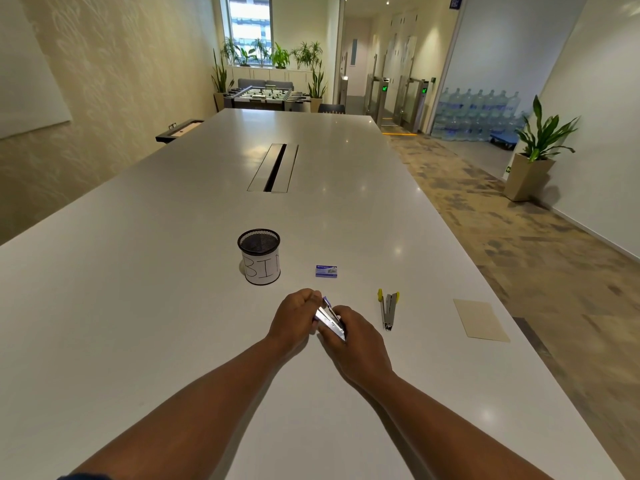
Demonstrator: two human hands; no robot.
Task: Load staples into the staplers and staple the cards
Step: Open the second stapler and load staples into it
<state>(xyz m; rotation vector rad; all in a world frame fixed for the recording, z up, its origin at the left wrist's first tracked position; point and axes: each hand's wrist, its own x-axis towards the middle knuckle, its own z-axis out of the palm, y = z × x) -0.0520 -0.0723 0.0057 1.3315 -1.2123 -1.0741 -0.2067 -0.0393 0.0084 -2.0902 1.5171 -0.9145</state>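
Both hands hold a silver stapler with a blue tip [330, 320] just above the white table [173, 306]. My left hand [296, 318] grips its far end with curled fingers. My right hand [349, 336] wraps round its near end. A second stapler with yellow ends [388, 310] lies on the table to the right, untouched. A small blue staple box [326, 271] sits beyond the hands. A beige card [480, 319] lies flat near the table's right edge.
A black mesh cup labelled BIN [259, 257] stands left of the staple box. A cable slot [273, 168] runs along the table's middle. The table's right edge drops to a carpeted walkway with a potted plant [535, 150].
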